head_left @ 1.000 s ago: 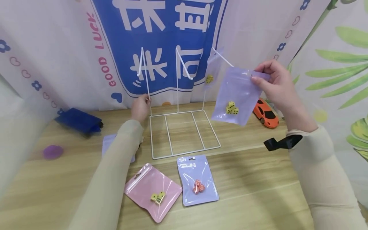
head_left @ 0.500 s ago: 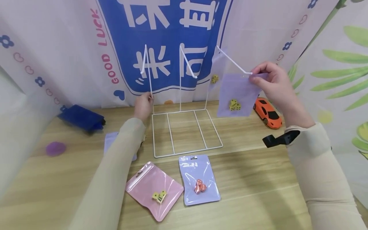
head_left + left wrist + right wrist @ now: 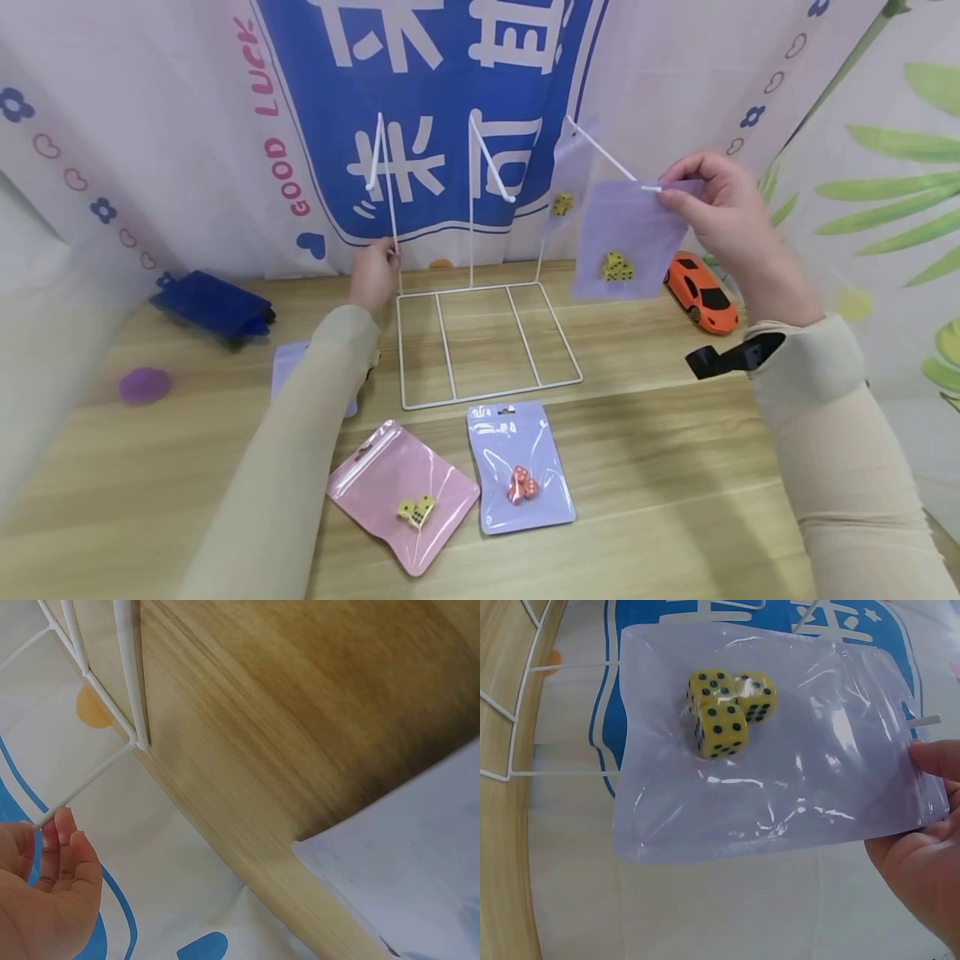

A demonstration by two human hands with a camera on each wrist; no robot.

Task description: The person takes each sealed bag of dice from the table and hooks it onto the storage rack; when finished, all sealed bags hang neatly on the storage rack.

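My right hand (image 3: 716, 196) pinches the top corner of a purple bag (image 3: 645, 237) with yellow dice. In the right wrist view the white hook's tip (image 3: 928, 720) sticks out through the slot of this bag (image 3: 780, 780). Another purple bag with yellow dice (image 3: 573, 179) hangs further back on that right hook (image 3: 603, 152). At the left, my left hand (image 3: 372, 275) grips the left upright of the white wire rack (image 3: 491, 392); the left wrist view shows thumb and fingers (image 3: 56, 889) round the wire.
A pink bag (image 3: 382, 475) with yellow dice and a purple bag (image 3: 517, 446) with red dice lie before the rack. Another purple bag (image 3: 285, 367) is partly under my left forearm. An orange car (image 3: 701, 296) stands right, a blue object (image 3: 210, 307) and purple disc (image 3: 146, 386) left.
The right hand has brought the bag onto the tip of the right hook, which now passes through its slot. The left hand keeps its grip on the upright.
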